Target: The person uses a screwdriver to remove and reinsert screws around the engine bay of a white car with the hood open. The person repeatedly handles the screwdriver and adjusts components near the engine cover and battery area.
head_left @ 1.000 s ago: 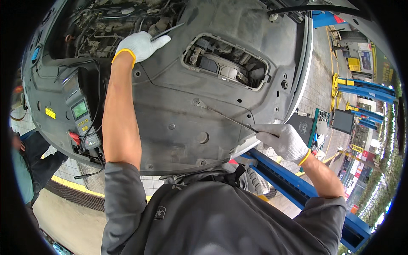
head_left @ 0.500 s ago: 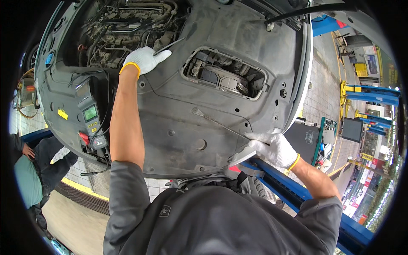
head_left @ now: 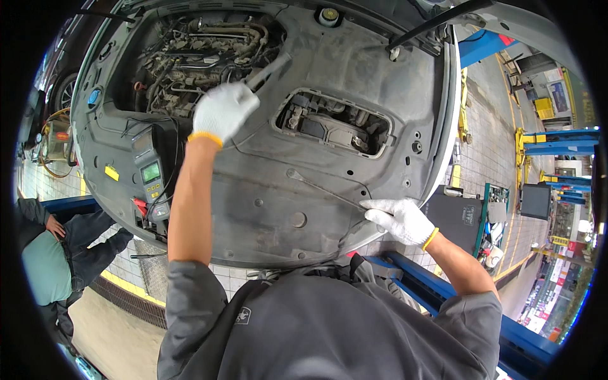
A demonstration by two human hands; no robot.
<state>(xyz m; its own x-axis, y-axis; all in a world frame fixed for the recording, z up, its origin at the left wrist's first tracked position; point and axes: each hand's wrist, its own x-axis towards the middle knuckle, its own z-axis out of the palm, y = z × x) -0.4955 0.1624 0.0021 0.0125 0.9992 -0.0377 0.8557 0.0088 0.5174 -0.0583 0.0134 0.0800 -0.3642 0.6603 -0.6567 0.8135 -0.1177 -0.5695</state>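
Note:
I look up at a car's grey underbody panel (head_left: 278,215). My left hand (head_left: 223,111), in a white glove, is raised at the edge of the exposed engine area (head_left: 190,47) and grips a metal tool handle (head_left: 269,68) that sticks out up and to the right. My right hand (head_left: 400,219), also gloved, holds the near end of a long thin wrench (head_left: 320,187) lying against the panel. The wrench's far end rests below a rectangular opening (head_left: 332,123) in the panel.
A handheld tester with a green screen (head_left: 151,170) and cables hangs at the panel's left edge. Another person (head_left: 50,253) stands at lower left. A blue lift arm (head_left: 437,288) runs under my right forearm, and a tool cart (head_left: 491,218) stands at right.
My left hand has shifted lower and rightward in view, with its tool handle now showing more clearly. My right hand stays on the thin wrench at the panel's lower right.

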